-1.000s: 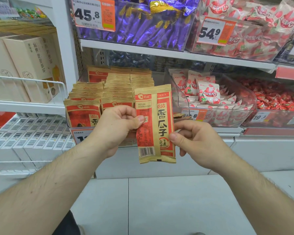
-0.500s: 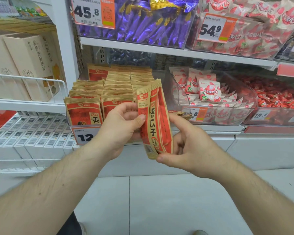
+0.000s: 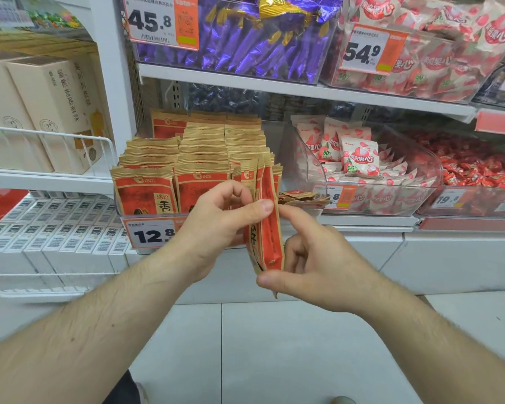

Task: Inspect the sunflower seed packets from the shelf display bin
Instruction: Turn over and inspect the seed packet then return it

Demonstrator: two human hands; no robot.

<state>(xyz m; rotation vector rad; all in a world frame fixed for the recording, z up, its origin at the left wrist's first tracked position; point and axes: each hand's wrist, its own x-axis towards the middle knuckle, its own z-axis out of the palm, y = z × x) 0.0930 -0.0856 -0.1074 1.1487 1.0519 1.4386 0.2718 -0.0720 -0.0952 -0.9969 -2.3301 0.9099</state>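
A white store shelf [image 3: 289, 86] fills the view, stocked in clear bins. On the middle shelf, near its left end, sits the shelf display bin [image 3: 120, 209], packed with rows of upright tan-and-red sunflower seed packets [image 3: 199, 150]; a price tag reading 12.8 [image 3: 150, 234] hangs on its front edge. To the right along the same shelf are a bin of pink-and-white fruit candy packets [image 3: 359, 158] and then one of red wrapped sweets [image 3: 475, 167]. The shelf above carries purple-wrapped sweets [image 3: 245, 45].

In front of the bin's front edge, the person holds a small sheaf of sunflower seed packets [image 3: 267, 228] upright and turned nearly edge-on to the camera, so their printed faces are mostly hidden. How many packets are in the sheaf cannot be told. The left hand [image 3: 216, 231] pinches the sheaf near its middle, thumb against its near face and fingers curled behind. The right hand [image 3: 312, 266] grips it lower down, thumb under the bottom corner and forefinger laid against the right side.

The step in hand appears to be the inspection itself, with the packets being turned between both hands. The next move likely calls for rotating them flat toward the eyes, keeping a firm pinch so the slick packets do not slide apart.
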